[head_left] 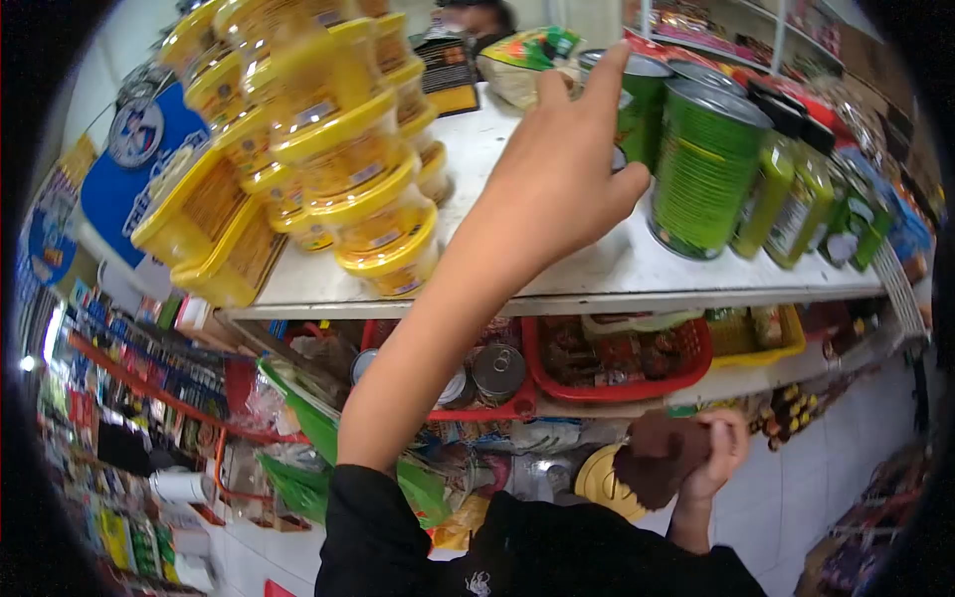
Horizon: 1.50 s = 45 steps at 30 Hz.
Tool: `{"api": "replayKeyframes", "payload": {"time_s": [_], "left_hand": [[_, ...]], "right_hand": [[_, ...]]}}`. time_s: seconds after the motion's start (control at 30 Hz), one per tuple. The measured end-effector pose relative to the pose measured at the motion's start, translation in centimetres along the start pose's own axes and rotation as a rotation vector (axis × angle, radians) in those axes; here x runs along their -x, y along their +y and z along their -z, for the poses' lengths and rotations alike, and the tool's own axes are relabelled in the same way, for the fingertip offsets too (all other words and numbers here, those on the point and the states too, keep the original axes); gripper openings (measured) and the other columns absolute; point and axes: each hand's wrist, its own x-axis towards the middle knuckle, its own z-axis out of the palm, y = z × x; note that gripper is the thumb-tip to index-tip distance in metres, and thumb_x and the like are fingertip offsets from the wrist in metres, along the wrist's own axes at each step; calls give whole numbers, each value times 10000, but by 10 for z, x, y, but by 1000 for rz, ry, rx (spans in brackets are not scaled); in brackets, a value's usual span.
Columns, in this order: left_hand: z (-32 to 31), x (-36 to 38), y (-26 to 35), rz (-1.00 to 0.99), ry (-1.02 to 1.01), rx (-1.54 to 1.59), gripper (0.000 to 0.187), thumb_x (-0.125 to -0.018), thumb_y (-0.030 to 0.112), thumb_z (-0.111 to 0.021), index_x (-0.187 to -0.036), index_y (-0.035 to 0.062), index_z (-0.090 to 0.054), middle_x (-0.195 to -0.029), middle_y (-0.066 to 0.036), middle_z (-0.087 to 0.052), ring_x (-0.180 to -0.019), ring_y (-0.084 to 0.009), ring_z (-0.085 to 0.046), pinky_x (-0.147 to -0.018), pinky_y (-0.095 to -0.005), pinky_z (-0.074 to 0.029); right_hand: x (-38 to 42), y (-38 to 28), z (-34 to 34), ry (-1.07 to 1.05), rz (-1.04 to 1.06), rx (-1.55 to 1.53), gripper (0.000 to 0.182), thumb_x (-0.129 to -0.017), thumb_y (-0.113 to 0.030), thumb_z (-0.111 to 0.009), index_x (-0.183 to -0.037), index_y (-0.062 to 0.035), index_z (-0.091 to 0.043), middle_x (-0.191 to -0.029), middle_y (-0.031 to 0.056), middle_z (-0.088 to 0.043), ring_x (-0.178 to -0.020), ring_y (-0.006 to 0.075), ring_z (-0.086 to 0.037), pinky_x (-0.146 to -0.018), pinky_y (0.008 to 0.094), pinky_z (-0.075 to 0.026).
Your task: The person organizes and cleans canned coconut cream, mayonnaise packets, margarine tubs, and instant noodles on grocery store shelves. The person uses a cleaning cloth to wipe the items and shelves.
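Note:
My left hand [572,159] reaches over the white shelf top [537,264], its thumb and index finger spread apart beside a green can [647,109]. I cannot tell whether it touches the can. A larger green can [706,164] stands upright just to the right, beside green bottles [796,204]. Left of my forearm rise stacks of clear tubs with yellow lids [373,214]. Low at the right, in front of my body, my right hand [718,458] is closed on a crumpled brown cloth [657,460].
Below the top, a red basket [627,378] holds packets, beside a yellow basket [781,338]. Cans [497,370] sit in another red basket. Behind the top, part of a person's head [477,18] shows. Green bags [308,478] hang at lower left. A round yellow lid [600,483] lies below.

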Motion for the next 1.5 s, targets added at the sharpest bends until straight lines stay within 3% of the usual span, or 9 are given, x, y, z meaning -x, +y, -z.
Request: {"api": "replayKeyframes", "payload": {"time_s": [0.07,0.17,0.3,0.37,0.57,0.83,1.1,1.3,1.5], "left_hand": [[-8,-9,-11,22,-19,-10,682,-645,144,-620,-1245,70,-303,-985,-258,-493,-953,-395,-478,-816,-412,-401],[-31,-20,-31,5,0,48,649,-635,161,-643,-1173,5,-315,-984,-286,-468,-942,-426,-463,-813,-431,-398],[-42,-22,-18,51,197,25,646,-573,149,-712,-1046,-79,-335,-978,-330,-441,-916,-412,-474,-797,-427,-410],[-58,-27,-29,14,406,-35,589,-540,149,-730,-971,-52,-383,-938,-286,-455,-886,-394,-483,-777,-417,-419],[-44,-19,-38,55,384,185,517,-459,175,-755,-827,-7,-441,-836,-198,-446,-789,-357,-483,-710,-386,-427],[-35,-4,-23,54,577,69,373,-476,159,-723,-690,5,-459,-837,-208,-448,-756,-358,-472,-644,-388,-423],[-5,30,12,25,372,52,201,-535,33,-610,-668,13,-460,-877,-245,-404,-692,-385,-497,-615,-408,-435],[28,63,36,3,337,29,195,-560,41,-615,-669,20,-455,-940,-246,-417,-748,-387,-517,-626,-402,-436],[57,118,58,-138,462,131,262,-489,47,-660,-671,30,-472,-1030,-203,-451,-855,-347,-497,-730,-369,-419]], "right_hand": [[8,41,10,-166,-346,133,181,-810,-149,-453,-713,-23,-539,-736,35,-524,-728,115,-471,-737,246,-365],[56,133,33,-209,-805,-190,167,-799,-178,-490,-806,-18,-538,-734,34,-506,-734,147,-483,-691,272,-388],[63,124,2,-514,-1055,-136,196,-818,-157,-503,-879,14,-578,-865,49,-574,-854,148,-516,-805,248,-371],[62,137,-9,-633,-1033,-104,214,-827,-174,-506,-910,10,-576,-899,59,-582,-874,159,-525,-808,258,-383],[47,159,-49,-855,-1070,-171,237,-833,-191,-508,-951,7,-566,-938,69,-583,-900,170,-529,-817,269,-392],[51,161,-49,-963,-1447,-276,264,-837,-204,-510,-994,3,-551,-973,77,-578,-924,179,-528,-828,279,-397],[95,142,-17,-849,-1807,-333,294,-840,-218,-511,-1036,-1,-537,-1008,85,-573,-949,188,-527,-839,288,-401],[126,141,-15,-888,-1766,-246,473,-833,-301,-526,-1186,-9,-408,-1120,112,-520,-1017,254,-498,-901,353,-382],[100,56,-42,-777,-1659,-706,445,-868,-299,-450,-1205,-14,-392,-1174,137,-473,-1036,253,-486,-896,366,-385]]}}
